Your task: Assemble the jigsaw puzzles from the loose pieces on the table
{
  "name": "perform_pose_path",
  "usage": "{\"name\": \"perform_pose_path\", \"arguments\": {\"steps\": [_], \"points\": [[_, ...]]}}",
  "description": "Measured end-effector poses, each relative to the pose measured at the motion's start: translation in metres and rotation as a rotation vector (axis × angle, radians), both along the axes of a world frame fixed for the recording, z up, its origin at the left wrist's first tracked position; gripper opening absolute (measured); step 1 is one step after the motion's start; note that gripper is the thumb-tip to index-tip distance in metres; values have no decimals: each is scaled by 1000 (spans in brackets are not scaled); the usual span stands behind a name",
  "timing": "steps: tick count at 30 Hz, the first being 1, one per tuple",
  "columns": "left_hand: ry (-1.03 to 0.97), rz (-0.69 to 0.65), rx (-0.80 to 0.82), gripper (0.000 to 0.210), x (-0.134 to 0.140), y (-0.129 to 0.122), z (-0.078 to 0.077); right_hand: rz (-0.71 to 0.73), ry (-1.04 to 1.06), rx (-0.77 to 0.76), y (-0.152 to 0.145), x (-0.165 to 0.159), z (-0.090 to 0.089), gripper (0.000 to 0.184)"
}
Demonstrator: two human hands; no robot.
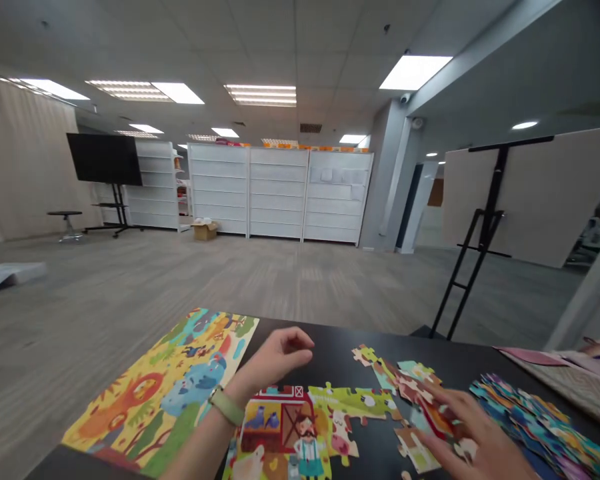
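– Partly joined farm jigsaw of bright cardboard pieces, with a red barn (285, 433): where does it lie?
– Flat on the black worktop (330, 353), just nearer than the left hand (275, 355).
– How is that hand?
– Loosely curled, with nothing in its grip; a yellow animal picture sheet (145, 400) lies to its left.
– And the right hand (487, 433)?
– Half closed, pinching a red-and-teal cardboard piece (434, 417). Dark-blue, multicoloured cardboard pieces (535, 413) lie heaped to its right.
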State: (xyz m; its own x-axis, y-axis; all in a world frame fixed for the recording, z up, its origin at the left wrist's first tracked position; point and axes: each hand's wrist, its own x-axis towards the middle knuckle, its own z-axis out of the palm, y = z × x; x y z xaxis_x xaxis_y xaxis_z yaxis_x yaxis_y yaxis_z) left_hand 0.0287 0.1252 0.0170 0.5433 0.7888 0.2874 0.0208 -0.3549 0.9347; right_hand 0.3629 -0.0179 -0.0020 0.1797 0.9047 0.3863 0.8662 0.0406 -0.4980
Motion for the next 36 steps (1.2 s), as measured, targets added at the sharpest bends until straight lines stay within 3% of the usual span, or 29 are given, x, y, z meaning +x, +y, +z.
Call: {"name": "perform_pose_path", "arguments": {"steps": [3,5,7,9,12,15,20,30,36], "points": [[48,-146,-37,34,26,-23,-10,198,120,-57,24,-70,25,40],[84,-178,-45,43,41,-35,-18,296,260,-124,42,-101,26,27],[74,-101,-18,33,50,-39,-25,316,333,-168,58,-116,20,19],[72,-41,9,19,52,-35,-28,364,379,-201,67,-119,10,27],[79,-5,9,19,41,-19,-28,485,443,-205,68,-111,-2,37],[108,27,-10,34,16,3,-28,445,391,-192,61,-101,-12,38],[297,65,25,28,-24,30,-29,404,246,-181,52,-95,-24,39],[657,73,129,41,-44,30,-22,464,116,-139,46,-101,-18,34],[733,117,233,41,-39,29,-24,465,88,-142,45,-102,-20,36]]}}
